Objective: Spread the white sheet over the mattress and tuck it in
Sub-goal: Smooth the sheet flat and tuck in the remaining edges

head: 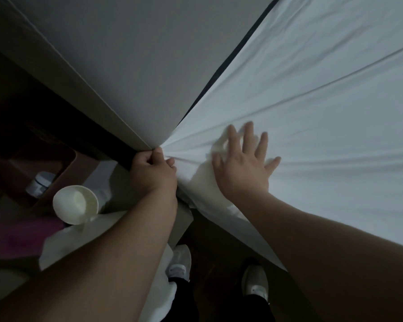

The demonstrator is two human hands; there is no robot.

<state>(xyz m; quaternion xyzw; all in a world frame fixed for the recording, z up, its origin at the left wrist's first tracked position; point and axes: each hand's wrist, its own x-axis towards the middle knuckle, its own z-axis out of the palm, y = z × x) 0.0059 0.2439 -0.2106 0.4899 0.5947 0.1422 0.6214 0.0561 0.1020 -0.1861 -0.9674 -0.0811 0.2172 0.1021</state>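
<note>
The white sheet (312, 108) covers the mattress on the right, with long creases fanning out from the near corner. My left hand (153, 170) is closed on the bunched sheet corner, right where the grey headboard (130, 66) meets the bed. My right hand (244, 163) lies flat on the sheet with fingers spread, just right of that corner. The sheet's edge hangs over the near side of the mattress, loose below my right forearm. A dark strip of mattress edge (230, 63) shows between headboard and sheet.
A nightstand at the lower left holds a white paper cup (76, 204), a small jar (41, 183), a pink item (21, 235) and white cloth or paper (84, 238). My two white shoes (254, 282) stand on the dark floor close to the bed.
</note>
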